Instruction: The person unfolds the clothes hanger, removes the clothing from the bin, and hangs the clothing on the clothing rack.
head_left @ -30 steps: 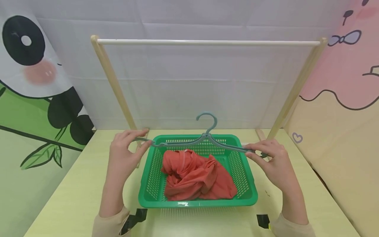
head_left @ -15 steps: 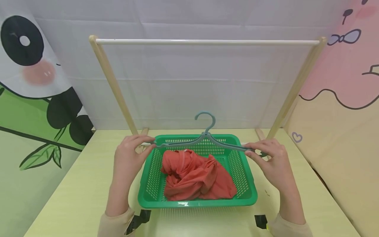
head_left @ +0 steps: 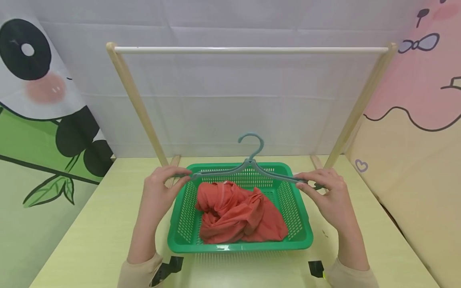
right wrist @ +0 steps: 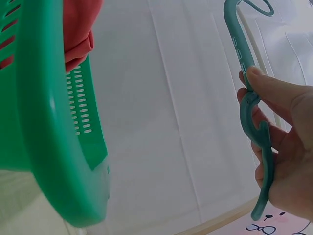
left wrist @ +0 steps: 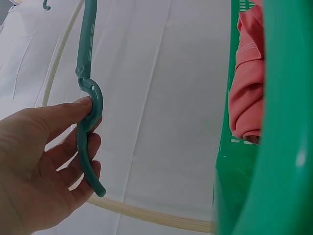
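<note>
A teal plastic clothes hanger (head_left: 227, 173) is held level over the back of a green basket (head_left: 240, 247), its hook pointing up. My left hand (head_left: 160, 191) pinches the left arm of the hanger near its end; in the left wrist view the thumb presses on the curved notch, with the fingers behind. At the other end my right hand (head_left: 325, 191) pinches the right arm; the right wrist view shows the thumb just above the joint and the tip running down past the palm. Crumpled red cloth (head_left: 241, 216) lies inside the basket, below the hanger.
Behind the basket stands a rack with a white crossbar (head_left: 252, 50) and slanted wooden posts (head_left: 138, 104). A white sheet hangs at the back, with printed cartoon panels on both sides. Black tape pieces (head_left: 316, 269) mark the pale tabletop (head_left: 97, 236) near each wrist.
My left hand has slid inward along the hanger's left arm, covering its end in the head view. The right hand stays nearly in place, and the hanger has risen slightly.
</note>
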Motion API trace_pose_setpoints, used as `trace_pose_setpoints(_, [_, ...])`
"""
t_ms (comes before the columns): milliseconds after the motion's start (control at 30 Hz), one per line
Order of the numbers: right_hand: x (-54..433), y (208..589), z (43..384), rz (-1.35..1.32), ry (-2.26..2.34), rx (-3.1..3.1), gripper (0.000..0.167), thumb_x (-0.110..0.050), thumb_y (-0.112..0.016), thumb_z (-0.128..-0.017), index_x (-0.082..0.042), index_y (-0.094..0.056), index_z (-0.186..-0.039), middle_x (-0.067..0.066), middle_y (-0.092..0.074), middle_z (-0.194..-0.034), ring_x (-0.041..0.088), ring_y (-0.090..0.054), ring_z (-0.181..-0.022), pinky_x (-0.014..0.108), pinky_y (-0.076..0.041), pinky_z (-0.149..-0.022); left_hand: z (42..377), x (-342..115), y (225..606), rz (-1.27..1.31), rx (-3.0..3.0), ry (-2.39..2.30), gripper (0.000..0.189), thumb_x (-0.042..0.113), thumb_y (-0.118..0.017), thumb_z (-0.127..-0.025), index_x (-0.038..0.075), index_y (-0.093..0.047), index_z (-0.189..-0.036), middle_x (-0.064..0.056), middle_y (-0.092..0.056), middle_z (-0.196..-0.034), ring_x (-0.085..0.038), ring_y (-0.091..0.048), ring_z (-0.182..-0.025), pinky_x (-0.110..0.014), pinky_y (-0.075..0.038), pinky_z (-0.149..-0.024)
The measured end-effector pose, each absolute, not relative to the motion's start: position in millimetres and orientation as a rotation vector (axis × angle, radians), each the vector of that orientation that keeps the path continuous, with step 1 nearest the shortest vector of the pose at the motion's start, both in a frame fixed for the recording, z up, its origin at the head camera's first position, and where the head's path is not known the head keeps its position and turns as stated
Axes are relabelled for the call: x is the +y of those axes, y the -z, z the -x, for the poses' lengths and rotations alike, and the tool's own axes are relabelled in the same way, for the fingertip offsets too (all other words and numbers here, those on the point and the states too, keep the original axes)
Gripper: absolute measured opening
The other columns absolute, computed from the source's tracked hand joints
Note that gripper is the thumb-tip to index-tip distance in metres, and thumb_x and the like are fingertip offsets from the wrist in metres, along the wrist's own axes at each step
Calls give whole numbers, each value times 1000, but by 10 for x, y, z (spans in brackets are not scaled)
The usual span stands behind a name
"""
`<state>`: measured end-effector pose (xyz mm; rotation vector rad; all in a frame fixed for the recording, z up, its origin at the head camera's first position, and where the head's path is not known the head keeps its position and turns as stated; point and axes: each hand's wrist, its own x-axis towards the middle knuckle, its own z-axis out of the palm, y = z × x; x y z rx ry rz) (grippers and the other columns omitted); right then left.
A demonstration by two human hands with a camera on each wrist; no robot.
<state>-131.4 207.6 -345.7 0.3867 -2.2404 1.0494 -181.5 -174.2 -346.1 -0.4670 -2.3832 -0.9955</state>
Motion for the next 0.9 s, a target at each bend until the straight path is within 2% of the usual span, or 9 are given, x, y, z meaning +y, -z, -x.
trace_pose_setpoints(200, [2083, 3467, 1329, -391, -1049, -2301, 26, 0, -79, -79, -16, -78, -99, -1, -74, -87, 4, -48, -85, 16, -43, -69, 1807, -1748, 3495, 463, -2386, 1100, 14, 4, -75, -85, 10, -75, -97, -7, -73, -97, -24, -67, -93, -41, -49, -86])
trace_pose_setpoints(533, [1985, 3502, 1390, -416, -995, -2318, 24, -2, -79, -80, -17, -77, -98, -5, -72, -85, 9, -44, -79, 20, -38, -70, 1803, -1661, 3511, 428, -2303, 1083, 14, 3, -78, -82, 9, -75, -94, -6, -74, -93, -21, -68, -89, -23, -45, -85])
trace_pose_setpoints(733, [1904, 3443, 1403, -351, -1027, -2323, 20, -4, -78, -81, -17, -76, -96, -4, -70, -82, 9, -41, -76, 31, -28, -74, 1778, -1559, 3491, 385, -2290, 1090, 12, 4, -78, -82, 9, -75, -93, -6, -75, -92, -21, -69, -88, -25, -49, -83])
trace_pose_setpoints(900, [1834, 3401, 1410, -302, -1015, -2345, 16, -8, -77, -83, -17, -76, -96, 0, -72, -88, 11, -41, -84, 38, -25, -77, 1766, -1495, 3487, 327, -2280, 1129, 12, 4, -78, -82, 8, -76, -93, -7, -75, -92, -21, -70, -88, -21, -49, -82])
